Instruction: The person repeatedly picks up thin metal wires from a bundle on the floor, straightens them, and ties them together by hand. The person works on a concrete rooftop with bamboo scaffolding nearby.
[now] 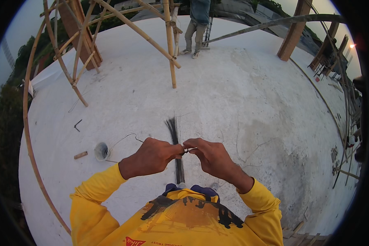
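Both hands meet in front of my chest, over the pale concrete floor. My left hand (160, 155) pinches a small piece of dark wire (186, 151), its fist turned knuckles up. Fingertips of my right hand (210, 156) close on the same wire from the other side. The fingers hide most of its shape. Below the hands, a bundle of thin black tie wire (173, 131) lies on the floor, running toward my feet. The left hand covers part of its side.
A small pail (101, 151) and a short wood piece (81, 155) lie at left, near a bent dark rod (77, 125). Bamboo scaffolding (171, 46) stands ahead beside a person (196, 27). Brown columns (293, 33) rise behind. Loose wire (238, 138) crosses the floor at right.
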`<state>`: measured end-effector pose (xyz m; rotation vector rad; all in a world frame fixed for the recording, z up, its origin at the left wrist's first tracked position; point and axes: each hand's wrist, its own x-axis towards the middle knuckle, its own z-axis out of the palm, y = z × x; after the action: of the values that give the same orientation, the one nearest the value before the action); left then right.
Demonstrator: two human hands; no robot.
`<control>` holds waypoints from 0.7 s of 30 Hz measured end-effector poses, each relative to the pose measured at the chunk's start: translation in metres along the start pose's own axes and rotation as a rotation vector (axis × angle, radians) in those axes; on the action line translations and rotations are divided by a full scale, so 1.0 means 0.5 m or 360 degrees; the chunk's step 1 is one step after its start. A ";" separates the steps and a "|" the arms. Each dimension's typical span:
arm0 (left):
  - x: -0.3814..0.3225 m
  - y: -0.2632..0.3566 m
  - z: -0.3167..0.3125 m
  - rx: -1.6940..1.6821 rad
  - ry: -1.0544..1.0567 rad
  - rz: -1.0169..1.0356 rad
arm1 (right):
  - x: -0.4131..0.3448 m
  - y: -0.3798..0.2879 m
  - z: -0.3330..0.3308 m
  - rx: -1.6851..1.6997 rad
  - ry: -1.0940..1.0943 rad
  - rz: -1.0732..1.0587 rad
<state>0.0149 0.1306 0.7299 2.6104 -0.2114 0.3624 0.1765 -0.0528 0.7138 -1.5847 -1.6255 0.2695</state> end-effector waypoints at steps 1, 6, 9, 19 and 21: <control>-0.003 0.002 0.002 0.0015 -0.0011 0.0016 | 0.000 0.000 0.000 0.0065 0.0005 0.0087; 0.014 -0.012 -0.018 0.0230 -0.0065 0.0154 | 0.027 0.019 -0.012 0.0914 -0.0236 0.0572; 0.013 -0.008 -0.016 0.0235 -0.0021 0.0140 | 0.037 0.023 -0.028 0.1702 -0.0342 0.1282; 0.010 -0.012 -0.016 -0.0217 0.0210 -0.0140 | 0.029 -0.009 -0.046 0.1267 -0.0152 0.0678; 0.011 -0.010 -0.010 -0.0271 0.0221 -0.0141 | 0.026 -0.009 -0.045 0.0909 -0.0146 0.0643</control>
<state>0.0202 0.1370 0.7337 2.4073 -0.0749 0.4707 0.1902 -0.0505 0.7361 -1.4394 -1.1312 0.9415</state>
